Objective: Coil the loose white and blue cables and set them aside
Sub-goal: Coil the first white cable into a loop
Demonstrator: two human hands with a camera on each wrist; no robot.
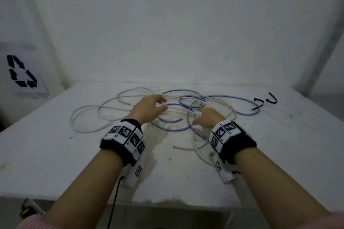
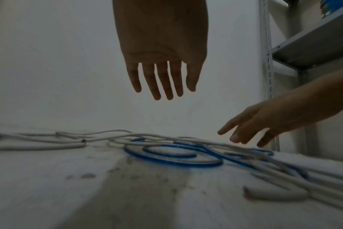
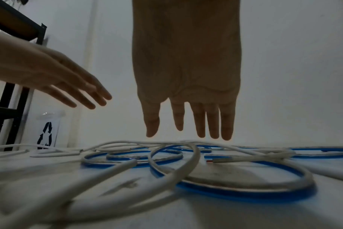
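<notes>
- Table: pale, stained top; bears every item below.
- White cables: several loose lengths, sprawled from the left half of the table into the centre, cut ends showing; uncoiled.
- Blue cables: loose loops at centre and right, lying under and over the white lengths; uncoiled, none set aside.
- Left hand: above the middle of the tangle, fingers straight and spread, holding nothing; clear of the cables in its wrist view.
- Right hand: just over the right-hand loops, fingers extended, holding nothing; contact with a strand cannot be told.
- Black ties: two small hooked pieces near the far right edge, beside a blue loop.
- Recycling bin: off the table's left side.
- Risk, judged: the two colours interlace, so lifting one strand may drag its neighbours and tighten a knot.
- Risk, judged: stiff loops may spring open if gathered loosely.
- Risk, judged: trailing ends could sweep the ties off the edge.
</notes>
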